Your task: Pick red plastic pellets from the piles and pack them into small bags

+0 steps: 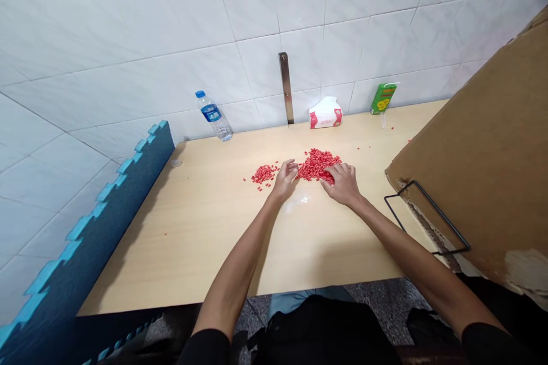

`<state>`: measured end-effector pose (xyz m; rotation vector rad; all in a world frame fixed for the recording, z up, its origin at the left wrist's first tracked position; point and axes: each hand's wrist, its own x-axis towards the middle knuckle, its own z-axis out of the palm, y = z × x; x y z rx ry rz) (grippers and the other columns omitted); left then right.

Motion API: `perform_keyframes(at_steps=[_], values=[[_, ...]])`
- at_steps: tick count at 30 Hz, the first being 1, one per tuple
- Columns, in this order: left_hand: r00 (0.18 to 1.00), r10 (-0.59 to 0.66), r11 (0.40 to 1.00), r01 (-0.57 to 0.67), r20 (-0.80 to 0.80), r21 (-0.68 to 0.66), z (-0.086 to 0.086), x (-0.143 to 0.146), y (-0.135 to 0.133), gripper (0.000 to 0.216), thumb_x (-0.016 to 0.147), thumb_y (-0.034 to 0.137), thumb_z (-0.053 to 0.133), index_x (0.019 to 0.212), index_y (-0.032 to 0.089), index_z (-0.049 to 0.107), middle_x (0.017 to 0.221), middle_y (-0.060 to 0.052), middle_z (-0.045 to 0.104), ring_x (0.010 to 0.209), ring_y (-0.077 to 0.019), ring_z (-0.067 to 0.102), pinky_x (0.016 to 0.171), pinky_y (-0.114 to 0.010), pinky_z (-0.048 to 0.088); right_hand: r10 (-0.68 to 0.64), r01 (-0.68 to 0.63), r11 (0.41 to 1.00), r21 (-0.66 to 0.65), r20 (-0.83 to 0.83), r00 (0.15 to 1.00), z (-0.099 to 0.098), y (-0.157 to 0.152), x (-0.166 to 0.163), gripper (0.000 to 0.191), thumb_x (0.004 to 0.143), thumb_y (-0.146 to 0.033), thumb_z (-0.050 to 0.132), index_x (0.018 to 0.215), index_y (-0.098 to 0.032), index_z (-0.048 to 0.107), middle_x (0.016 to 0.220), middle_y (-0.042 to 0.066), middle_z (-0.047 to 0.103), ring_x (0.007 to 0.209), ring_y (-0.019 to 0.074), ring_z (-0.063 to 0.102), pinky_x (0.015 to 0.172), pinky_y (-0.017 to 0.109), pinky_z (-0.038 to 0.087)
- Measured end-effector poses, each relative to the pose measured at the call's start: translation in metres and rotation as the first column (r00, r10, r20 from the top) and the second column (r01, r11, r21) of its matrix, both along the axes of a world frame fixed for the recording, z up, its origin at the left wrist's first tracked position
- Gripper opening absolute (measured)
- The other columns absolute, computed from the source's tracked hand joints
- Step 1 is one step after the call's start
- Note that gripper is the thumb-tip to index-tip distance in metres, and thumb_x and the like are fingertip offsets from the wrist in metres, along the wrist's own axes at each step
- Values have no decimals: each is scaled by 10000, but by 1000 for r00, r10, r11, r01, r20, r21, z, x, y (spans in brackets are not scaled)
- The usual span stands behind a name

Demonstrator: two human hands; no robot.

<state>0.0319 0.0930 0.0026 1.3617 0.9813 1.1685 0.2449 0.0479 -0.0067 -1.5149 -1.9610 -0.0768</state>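
A large heap of small red pieces (317, 163) lies on the light wooden table (205, 228). A smaller heap of the same red pieces (264, 173) lies to its left. My left hand (285, 179) rests between the two heaps, fingers curled and touching the pieces at the big heap's left edge. My right hand (341, 181) lies on the big heap's near right edge, fingers bent down onto the pieces. What the fingertips pinch is too small to see.
A water bottle (213, 114), a tissue pack (326, 112) and a green carton (383, 97) stand along the tiled wall. A large cardboard sheet (483, 159) with a black wire frame (428, 217) leans at the right. Blue foam mat (85, 222) borders the left.
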Motion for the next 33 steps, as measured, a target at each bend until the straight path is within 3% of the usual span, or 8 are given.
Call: perform_keyframes(at_steps=[3, 6, 9, 11, 14, 16, 22, 33], values=[[998, -53, 998, 53, 17, 20, -4, -16, -6, 410, 813, 346, 569, 1195, 229, 475, 1138, -85, 593, 1099, -195, 586, 1044, -419, 389, -84, 84, 996, 0, 40, 996, 1, 7, -14, 291, 857, -359, 532, 1071, -180, 613, 1018, 120, 636, 986, 299, 483, 871, 447, 300], [980, -72, 987, 96, -183, 127, -1, -34, -16, 403, 812, 302, 561, 1197, 209, 494, 1148, -104, 607, 1106, -215, 586, 1022, -435, 414, -112, 111, 993, 26, 39, 993, 3, 12, -33, 253, 849, -305, 517, 1038, -165, 611, 1003, 131, 640, 977, 305, 487, 871, 454, 291], [873, 109, 948, 53, -476, 314, 3, -49, -32, 315, 797, 236, 559, 1108, 184, 575, 1168, -117, 618, 1133, -249, 562, 1018, -450, 412, -86, 85, 995, 43, 19, 996, 4, 12, -44, 269, 800, -276, 544, 1039, -167, 598, 997, 125, 639, 974, 306, 492, 876, 452, 290], [798, 207, 911, 54, -566, 409, 5, -58, -43, 265, 800, 224, 553, 1057, 182, 600, 1122, -105, 639, 1092, -252, 573, 989, -443, 429, -114, 116, 992, 45, -61, 992, 4, 12, -40, 260, 780, -256, 539, 1020, -174, 593, 984, 114, 638, 961, 296, 499, 871, 441, 297], [756, 315, 866, 19, -574, 500, 6, -64, -56, 201, 834, 236, 528, 1012, 189, 608, 1039, -83, 660, 1009, -233, 591, 933, -419, 455, -230, 242, 970, 19, -241, 943, 1, 15, -21, 187, 800, -231, 483, 945, -192, 594, 887, 74, 633, 903, 256, 515, 851, 408, 315], [742, 361, 844, -3, -565, 536, 7, -65, -62, 169, 837, 240, 534, 979, 195, 612, 997, -74, 666, 980, -229, 591, 916, -414, 454, -255, 261, 965, -14, -271, 928, -2, 16, -7, 159, 816, -238, 469, 896, -205, 602, 828, 54, 627, 883, 244, 519, 840, 394, 319], [745, 332, 848, 34, -578, 529, 8, -63, -62, 147, 832, 244, 547, 949, 190, 619, 986, -68, 662, 964, -222, 584, 898, -397, 455, -210, 207, 977, -48, -73, 975, -2, 14, -14, 192, 795, -286, 555, 952, -187, 605, 996, 109, 619, 971, 274, 510, 855, 412, 302], [745, 261, 870, 94, -614, 484, 13, -59, -65, 163, 808, 243, 578, 954, 192, 631, 981, -73, 647, 965, -227, 572, 889, -407, 461, -187, 192, 975, -114, 56, 981, -5, 16, -25, 168, 854, -329, 527, 868, -185, 613, 958, 108, 613, 968, 286, 497, 850, 422, 296]])
